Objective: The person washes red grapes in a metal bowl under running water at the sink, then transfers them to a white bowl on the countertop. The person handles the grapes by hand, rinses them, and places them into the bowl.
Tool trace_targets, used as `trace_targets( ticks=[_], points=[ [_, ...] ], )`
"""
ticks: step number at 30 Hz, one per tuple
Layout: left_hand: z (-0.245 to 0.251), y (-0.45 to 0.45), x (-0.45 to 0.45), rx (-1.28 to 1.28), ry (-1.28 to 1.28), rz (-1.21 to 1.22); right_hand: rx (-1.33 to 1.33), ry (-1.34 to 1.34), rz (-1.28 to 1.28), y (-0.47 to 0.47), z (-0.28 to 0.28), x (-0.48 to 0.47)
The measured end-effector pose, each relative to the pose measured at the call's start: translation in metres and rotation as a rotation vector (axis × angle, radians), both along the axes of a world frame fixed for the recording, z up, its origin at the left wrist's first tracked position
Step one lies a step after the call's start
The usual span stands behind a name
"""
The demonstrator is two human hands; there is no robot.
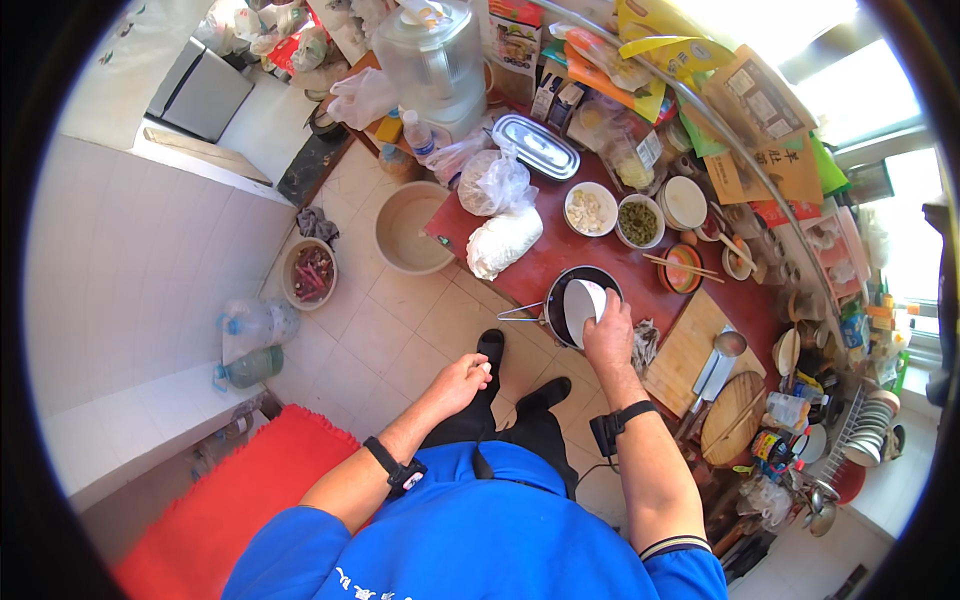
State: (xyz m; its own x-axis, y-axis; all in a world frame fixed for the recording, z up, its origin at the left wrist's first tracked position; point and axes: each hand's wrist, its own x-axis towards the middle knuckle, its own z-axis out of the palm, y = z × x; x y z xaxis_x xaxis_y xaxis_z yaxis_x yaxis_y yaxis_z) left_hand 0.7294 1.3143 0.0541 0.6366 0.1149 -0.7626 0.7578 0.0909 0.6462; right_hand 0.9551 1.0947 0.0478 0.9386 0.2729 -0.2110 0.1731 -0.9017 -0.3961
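Observation:
My right hand (pixel 609 334) grips a white bowl (pixel 583 307) by its rim. The bowl is tipped on its side in the mouth of a dark round pot (pixel 555 292), and its contents are hidden from me. A metal handle (pixel 519 312) juts from the pot's left side past the table edge. My left hand (pixel 461 384) hangs over the floor in front of my body, fingers curled. Something small and pale shows at its fingertips, too small to identify. Beyond the pot are a bowl of chopped pale pieces (pixel 590 210) and a bowl of chopped green food (pixel 640 222).
Right of the pot, a wooden cutting board (pixel 679 356) carries a cleaver (pixel 712 373) and a ladle (pixel 730 344). Chopsticks (pixel 684 268) lie across an orange bowl (pixel 679 279). A white wrapped bundle (pixel 504 241) sits at the table's left edge, near a large basin (pixel 412 232).

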Motion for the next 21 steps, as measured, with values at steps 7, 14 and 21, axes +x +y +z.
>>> trace_targets(
  ticks=[7, 14, 21],
  points=[
    [-0.004, -0.001, 0.007, 0.023, -0.045, -0.038, -0.017, -0.029, 0.076, 0.005, -0.001, -0.003],
    [-0.006, -0.016, 0.018, 0.021, -0.048, -0.083, 0.019, -0.062, 0.106, -0.002, -0.011, -0.005],
    [0.003, -0.021, 0.039, 0.000, -0.128, -0.110, 0.311, 0.104, -0.258, -0.025, -0.030, 0.012]
  ],
)
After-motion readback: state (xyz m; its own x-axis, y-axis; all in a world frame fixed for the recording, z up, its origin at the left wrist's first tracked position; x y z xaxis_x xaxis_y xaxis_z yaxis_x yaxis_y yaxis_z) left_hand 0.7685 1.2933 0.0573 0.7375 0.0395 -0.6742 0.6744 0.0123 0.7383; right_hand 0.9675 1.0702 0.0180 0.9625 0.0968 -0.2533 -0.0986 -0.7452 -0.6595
